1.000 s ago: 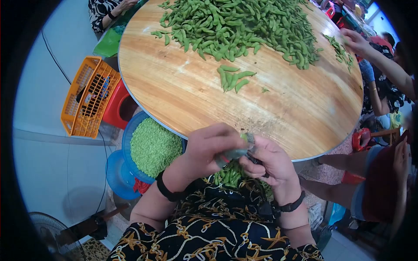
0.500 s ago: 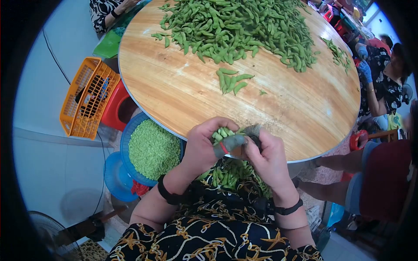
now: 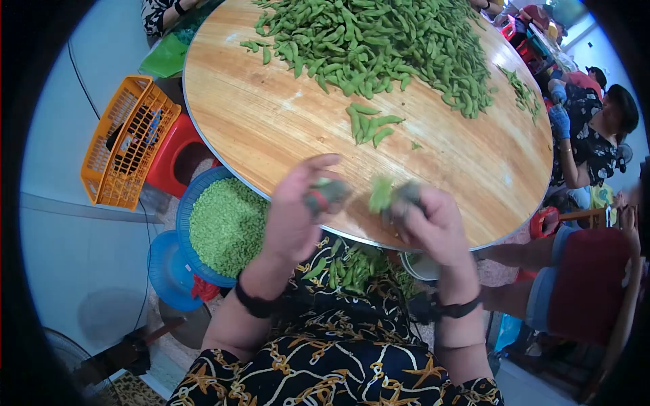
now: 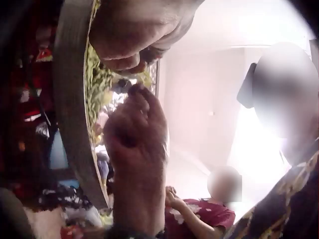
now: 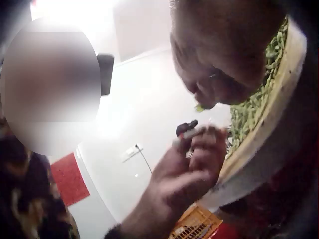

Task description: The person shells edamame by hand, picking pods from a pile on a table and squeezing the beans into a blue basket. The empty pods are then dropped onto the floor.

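Observation:
In the head view my left hand (image 3: 290, 213) is curled at the table's near edge. Some pale green shelled beans (image 3: 324, 182) show between its fingers, partly hidden by a grey finger cover with a red band. To its right, apart from it, my right hand (image 3: 437, 220) pinches a blurred green bean pod (image 3: 381, 193) between covered fingertips. A large heap of green pods (image 3: 379, 47) covers the far part of the round wooden table (image 3: 271, 142). A few loose pods (image 3: 369, 126) lie nearer me. More pods (image 3: 355, 267) rest in my lap.
Left of the table, a blue basket (image 3: 183, 223) holds many shelled beans. Beyond it are a red stool (image 3: 166, 169) and an orange crate (image 3: 125, 142). A pale container (image 3: 420, 266) sits below my right hand. Other people are at the right, one wearing blue gloves (image 3: 560, 122).
My hands met over the table edge half a second ago, with shelled beans in the left. They have now drawn apart, the right holding a pod. The view has shifted slightly.

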The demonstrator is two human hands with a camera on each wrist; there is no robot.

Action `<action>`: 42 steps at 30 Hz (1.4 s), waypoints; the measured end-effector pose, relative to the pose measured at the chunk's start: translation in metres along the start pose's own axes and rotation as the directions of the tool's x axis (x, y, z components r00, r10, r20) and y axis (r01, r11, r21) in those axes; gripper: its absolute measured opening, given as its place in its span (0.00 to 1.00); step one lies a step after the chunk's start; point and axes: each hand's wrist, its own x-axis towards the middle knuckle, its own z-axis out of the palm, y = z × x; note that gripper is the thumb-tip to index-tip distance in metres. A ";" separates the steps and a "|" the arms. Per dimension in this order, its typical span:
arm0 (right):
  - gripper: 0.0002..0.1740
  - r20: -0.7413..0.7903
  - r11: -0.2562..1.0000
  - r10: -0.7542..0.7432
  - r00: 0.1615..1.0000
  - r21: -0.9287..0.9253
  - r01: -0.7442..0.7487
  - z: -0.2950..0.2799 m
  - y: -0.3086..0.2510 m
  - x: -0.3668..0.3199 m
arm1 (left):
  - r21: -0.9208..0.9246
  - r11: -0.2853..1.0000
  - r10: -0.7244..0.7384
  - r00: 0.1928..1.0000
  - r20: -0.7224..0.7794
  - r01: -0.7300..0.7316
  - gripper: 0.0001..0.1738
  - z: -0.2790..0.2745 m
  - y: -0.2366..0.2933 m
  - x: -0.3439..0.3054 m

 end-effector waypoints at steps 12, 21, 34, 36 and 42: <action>0.12 -0.043 0.346 -0.134 0.990 -0.938 0.006 -0.042 0.004 0.086 | 0.989 0.113 0.562 0.814 -0.145 0.099 0.17 -0.141 0.046 -0.042; 0.08 0.267 0.843 0.364 0.892 0.313 -0.438 -0.026 0.001 0.033 | 0.346 0.932 -0.033 0.927 0.374 -0.106 0.23 0.005 0.016 -0.003; 0.18 0.095 0.858 0.185 0.978 0.470 -0.208 -0.006 0.015 -0.029 | 0.298 0.941 0.126 0.984 0.124 -0.158 0.06 0.040 -0.040 -0.008; 0.19 0.094 0.854 0.189 0.977 0.476 -0.211 -0.011 0.020 -0.035 | 0.369 0.898 0.217 0.971 0.101 -0.239 0.06 0.042 -0.048 -0.005; 0.18 0.009 0.903 0.212 0.977 0.381 -0.200 -0.010 0.020 -0.037 | 0.416 0.888 0.175 0.981 0.087 -0.195 0.07 0.051 -0.043 -0.007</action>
